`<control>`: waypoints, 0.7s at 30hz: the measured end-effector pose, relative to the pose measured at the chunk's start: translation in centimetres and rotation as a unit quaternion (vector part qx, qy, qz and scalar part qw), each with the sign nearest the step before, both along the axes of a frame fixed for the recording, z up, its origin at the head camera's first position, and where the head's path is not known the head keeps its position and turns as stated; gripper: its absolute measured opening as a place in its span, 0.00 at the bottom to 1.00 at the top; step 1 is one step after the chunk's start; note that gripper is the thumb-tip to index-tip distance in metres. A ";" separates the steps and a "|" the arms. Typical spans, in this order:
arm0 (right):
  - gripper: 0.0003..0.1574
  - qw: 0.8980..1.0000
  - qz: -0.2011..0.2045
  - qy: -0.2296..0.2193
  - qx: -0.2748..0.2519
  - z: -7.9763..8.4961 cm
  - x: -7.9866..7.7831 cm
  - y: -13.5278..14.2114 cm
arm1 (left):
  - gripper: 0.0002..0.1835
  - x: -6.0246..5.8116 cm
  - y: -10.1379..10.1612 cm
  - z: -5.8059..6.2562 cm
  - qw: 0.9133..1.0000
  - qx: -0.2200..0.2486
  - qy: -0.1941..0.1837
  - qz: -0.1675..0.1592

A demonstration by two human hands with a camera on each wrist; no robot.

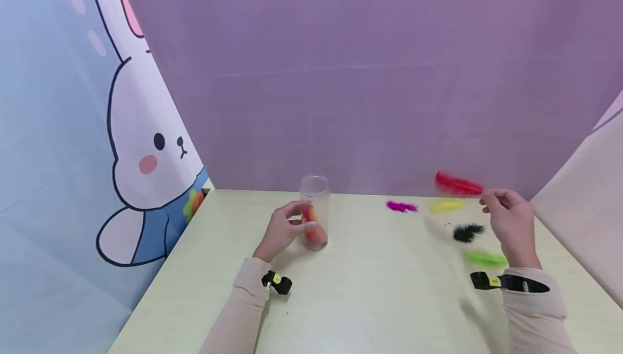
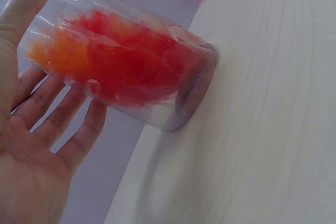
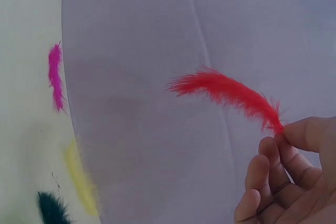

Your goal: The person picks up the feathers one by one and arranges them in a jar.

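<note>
A clear plastic jar (image 1: 319, 208) stands upright on the table, its top uncovered. Red and orange feathers (image 2: 131, 59) lie bunched in its lower part. My left hand (image 1: 284, 229) grips the jar from the left side, with the thumb on the near wall and the fingers round the far one. Over at the right, my right hand (image 1: 511, 224) pinches a red feather (image 1: 457, 184) by its quill end, between thumb and index finger. The feather is raised above the table and points left, its tip curving down in the right wrist view (image 3: 226, 92).
On the table (image 1: 370, 294), a magenta feather (image 1: 402, 206) lies between the jar and my right hand. Nearer that hand are a yellow feather (image 1: 446, 206), a black feather (image 1: 468, 233) and a green feather (image 1: 485, 259). A purple cloth wall (image 1: 370, 84) rises at the back edge.
</note>
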State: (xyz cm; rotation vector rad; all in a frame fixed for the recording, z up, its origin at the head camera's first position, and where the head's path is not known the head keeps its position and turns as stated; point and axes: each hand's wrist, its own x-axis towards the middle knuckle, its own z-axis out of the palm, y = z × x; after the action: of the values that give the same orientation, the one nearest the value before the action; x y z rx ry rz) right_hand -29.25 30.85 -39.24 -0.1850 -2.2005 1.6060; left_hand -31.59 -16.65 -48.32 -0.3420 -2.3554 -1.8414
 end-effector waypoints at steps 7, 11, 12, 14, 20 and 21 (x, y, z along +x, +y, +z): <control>0.07 1.000 0.008 0.005 0.028 0.3 0.2 -1.2 | 0.31 0.2 0.1 0.2 1.000 0.005 0.002 0.002; 0.09 0.999 0.019 0.010 0.046 0.3 0.2 -1.9 | 0.31 0.3 0.2 0.3 1.000 0.007 0.003 0.003; 0.10 0.998 0.022 0.011 0.051 0.4 0.2 -2.1 | 0.31 0.4 0.2 0.2 1.000 0.006 0.003 0.003; 0.12 0.998 0.025 0.011 0.063 0.4 0.3 -2.6 | 0.31 0.3 0.2 0.2 1.000 0.004 0.003 0.004; 0.13 0.996 0.023 0.024 0.077 0.8 0.4 -4.1 | 0.33 0.2 0.1 0.2 1.000 0.001 0.007 0.005; 0.13 0.996 0.025 0.031 0.078 0.9 0.4 -4.4 | 0.33 0.3 0.1 0.2 1.000 0.001 0.007 0.005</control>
State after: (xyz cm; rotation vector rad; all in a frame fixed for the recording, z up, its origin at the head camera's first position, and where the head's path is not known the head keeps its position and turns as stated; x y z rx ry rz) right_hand -28.83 26.50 -38.33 -0.0355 -2.2861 1.4377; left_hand -31.33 -16.53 -48.17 -0.3401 -2.3409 -1.8309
